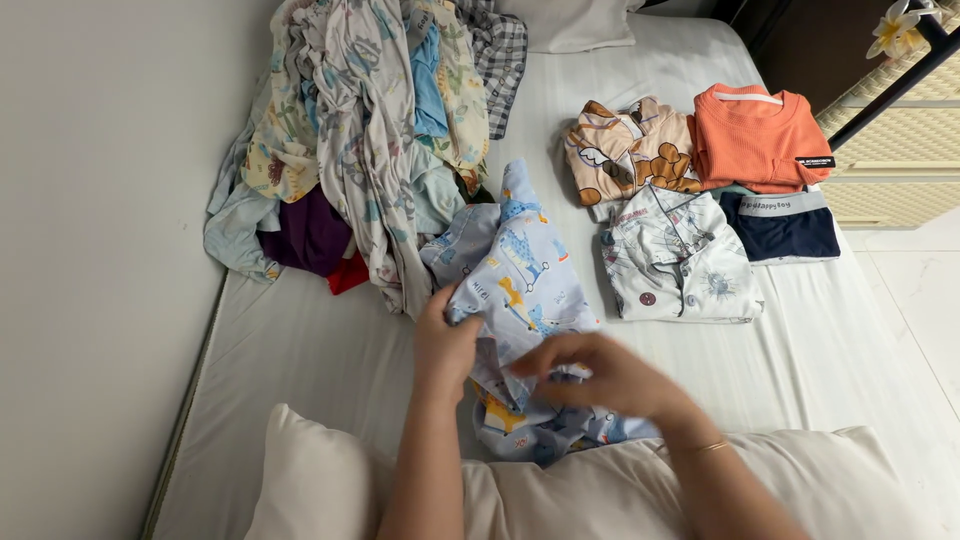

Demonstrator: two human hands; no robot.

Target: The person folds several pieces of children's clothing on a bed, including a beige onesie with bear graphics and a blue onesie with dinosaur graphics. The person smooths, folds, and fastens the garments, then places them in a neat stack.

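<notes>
A light blue garment [520, 275] printed with small cartoon animals lies crumpled on the white bed sheet [300, 350]. My left hand [443, 345] grips its left edge, fingers curled into the cloth. My right hand [600, 375] pinches a fold of the same garment lower down; a thin bracelet sits on that wrist. Part of the garment bunches beneath my hands against a cream pillow [600, 490].
A heap of unfolded clothes [370, 130] fills the bed's upper left. Folded items lie at the right: a beige cartoon top [630, 150], an orange ribbed top [760, 135], a white patterned pyjama [680, 260], dark blue shorts [785, 228]. A grey wall [100, 250] runs along the left.
</notes>
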